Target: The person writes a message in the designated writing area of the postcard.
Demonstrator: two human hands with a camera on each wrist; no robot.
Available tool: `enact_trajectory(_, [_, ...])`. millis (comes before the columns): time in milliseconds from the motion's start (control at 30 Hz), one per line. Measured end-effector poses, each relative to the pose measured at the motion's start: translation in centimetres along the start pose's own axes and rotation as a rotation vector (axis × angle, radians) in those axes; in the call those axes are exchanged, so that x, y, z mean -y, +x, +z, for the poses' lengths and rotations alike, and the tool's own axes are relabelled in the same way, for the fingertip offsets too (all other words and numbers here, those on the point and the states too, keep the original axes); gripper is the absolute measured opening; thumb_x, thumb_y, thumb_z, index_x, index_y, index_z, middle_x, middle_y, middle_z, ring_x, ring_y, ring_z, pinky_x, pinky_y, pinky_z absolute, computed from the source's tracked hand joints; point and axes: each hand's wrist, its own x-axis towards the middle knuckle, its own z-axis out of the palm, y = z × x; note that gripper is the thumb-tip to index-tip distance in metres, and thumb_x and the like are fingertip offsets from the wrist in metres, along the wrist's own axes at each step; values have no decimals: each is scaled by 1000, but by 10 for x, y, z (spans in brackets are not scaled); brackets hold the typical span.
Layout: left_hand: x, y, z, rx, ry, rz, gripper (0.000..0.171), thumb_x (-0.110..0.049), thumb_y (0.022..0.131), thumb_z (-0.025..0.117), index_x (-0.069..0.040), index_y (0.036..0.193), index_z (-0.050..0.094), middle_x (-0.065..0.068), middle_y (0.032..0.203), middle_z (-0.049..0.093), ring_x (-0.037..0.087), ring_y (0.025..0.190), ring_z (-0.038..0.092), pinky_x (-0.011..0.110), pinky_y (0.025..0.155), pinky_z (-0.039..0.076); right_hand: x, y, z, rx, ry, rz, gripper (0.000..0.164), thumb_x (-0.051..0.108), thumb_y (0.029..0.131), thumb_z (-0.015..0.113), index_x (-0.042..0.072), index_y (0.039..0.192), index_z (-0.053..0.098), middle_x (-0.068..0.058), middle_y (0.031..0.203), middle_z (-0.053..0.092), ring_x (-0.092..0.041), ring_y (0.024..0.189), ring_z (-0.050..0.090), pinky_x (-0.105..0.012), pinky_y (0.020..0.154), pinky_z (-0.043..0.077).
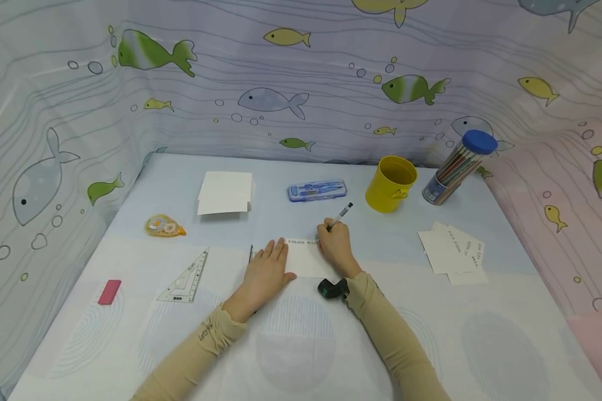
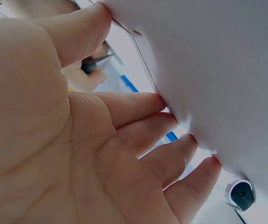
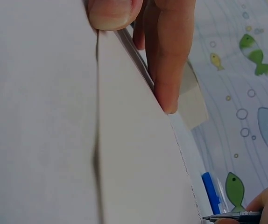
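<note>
My right hand grips a pen with a clear barrel and dark end, its tip at the upper edge of a white card. Along that edge runs a line of small handwriting, and in the right wrist view the point of the pen meets the end of it. My left hand lies flat with fingers extended over the card's left end, thumb at its lower corner. From below, the left wrist view shows this palm and the fingertips at the paper. A thin dark stick shows beside the left fingers.
Written cards overlap at the right; blank paper lies at back left. Behind stand a blue geometry case, a yellow cup and a pencil jar. Correction tape, a set square and a pink eraser lie left.
</note>
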Motion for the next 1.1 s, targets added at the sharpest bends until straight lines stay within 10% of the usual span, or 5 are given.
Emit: enact_trajectory(1100, [-1, 0, -1, 17, 0, -16, 74, -45, 91, 62, 5, 142, 43, 20, 150, 41, 38, 140, 39, 53, 109, 40, 2, 0, 1, 11, -79, 3, 39, 7, 90, 46, 14, 54, 32, 5, 41, 32, -10, 35, 32, -20, 36, 22])
